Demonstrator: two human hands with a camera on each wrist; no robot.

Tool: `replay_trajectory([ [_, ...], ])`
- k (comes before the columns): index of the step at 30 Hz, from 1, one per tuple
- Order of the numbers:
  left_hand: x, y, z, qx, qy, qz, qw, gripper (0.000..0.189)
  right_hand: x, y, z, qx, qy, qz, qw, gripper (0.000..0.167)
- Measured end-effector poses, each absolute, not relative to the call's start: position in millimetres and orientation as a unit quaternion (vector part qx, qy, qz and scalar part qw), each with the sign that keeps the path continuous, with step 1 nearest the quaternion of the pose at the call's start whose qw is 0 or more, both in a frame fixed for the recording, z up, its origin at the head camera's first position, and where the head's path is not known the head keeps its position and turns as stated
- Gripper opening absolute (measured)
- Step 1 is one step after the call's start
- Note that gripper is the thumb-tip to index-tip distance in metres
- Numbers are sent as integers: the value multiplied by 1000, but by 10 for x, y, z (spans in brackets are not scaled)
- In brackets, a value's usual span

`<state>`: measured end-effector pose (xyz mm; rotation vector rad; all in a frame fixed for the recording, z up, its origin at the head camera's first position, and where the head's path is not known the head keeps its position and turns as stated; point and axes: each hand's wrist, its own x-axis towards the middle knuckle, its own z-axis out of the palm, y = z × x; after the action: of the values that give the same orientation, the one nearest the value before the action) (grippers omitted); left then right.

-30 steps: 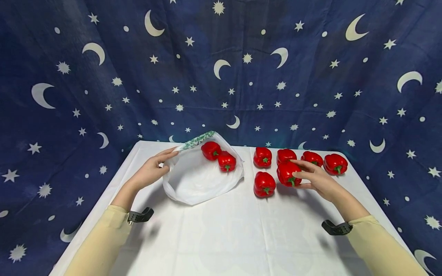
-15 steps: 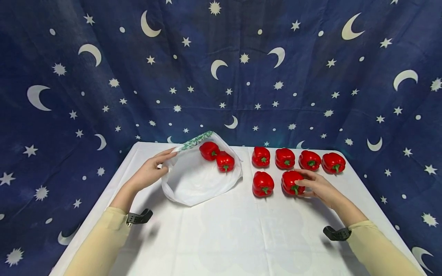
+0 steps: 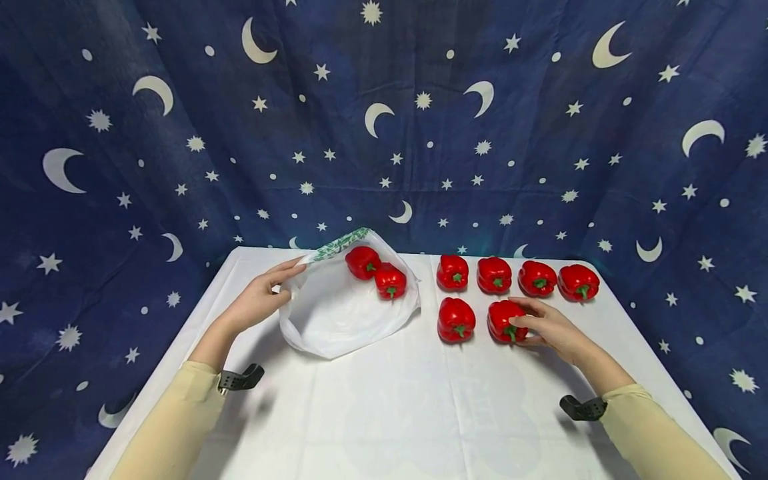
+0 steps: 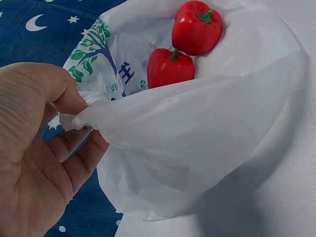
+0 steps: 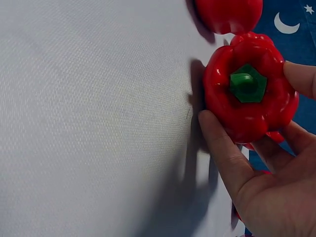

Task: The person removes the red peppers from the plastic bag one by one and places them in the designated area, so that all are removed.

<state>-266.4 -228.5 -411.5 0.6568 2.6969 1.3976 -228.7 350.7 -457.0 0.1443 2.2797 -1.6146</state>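
My left hand (image 3: 259,301) pinches the rim of a white plastic bag (image 4: 197,133) between thumb and fingers, holding its mouth wide. Green leaf print shows along the bag's far edge. Inside lie two red bell peppers, one (image 3: 363,262) behind the other (image 3: 391,281). On the right, my right hand (image 3: 551,328) grips another red bell pepper (image 5: 247,89), its thumb on one side and fingers round the other. That pepper's green stem faces the right wrist camera. It sits at the right end of the front row, close over the table.
Beside the held pepper is another red bell pepper (image 3: 456,321). Behind stands a row of several more, from the left one (image 3: 453,273) to the right one (image 3: 579,283). A white cloth covers the table (image 3: 384,413); a blue moon-and-star curtain (image 3: 336,120) hangs behind it.
My right hand has brought its pepper down and toward me, from in front of the back row to the front row. The left hand keeps its hold on the bag.
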Motion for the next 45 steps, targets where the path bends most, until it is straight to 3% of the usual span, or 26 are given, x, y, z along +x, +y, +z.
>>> replay_trajectory([
  [29,-2663,-2269,-4118,196,874,443,29,60,-2222,3585,-4576,5,848,-507,151,88],
  [32,-2676,-2262,-4114,203,870,449,24,60,-2211,3634,-4490,-2,858,-501,114,85],
  [38,-2682,-2248,-4126,208,864,458,8,60,-2171,3605,-4195,-31,860,-509,-23,67],
  [41,-2656,-2241,-4138,203,865,458,6,60,-2144,3434,-4054,-55,858,-510,-43,62],
  [45,-2653,-2208,-4125,200,865,461,4,60,-2157,3121,-3899,-77,862,-500,-27,58],
])
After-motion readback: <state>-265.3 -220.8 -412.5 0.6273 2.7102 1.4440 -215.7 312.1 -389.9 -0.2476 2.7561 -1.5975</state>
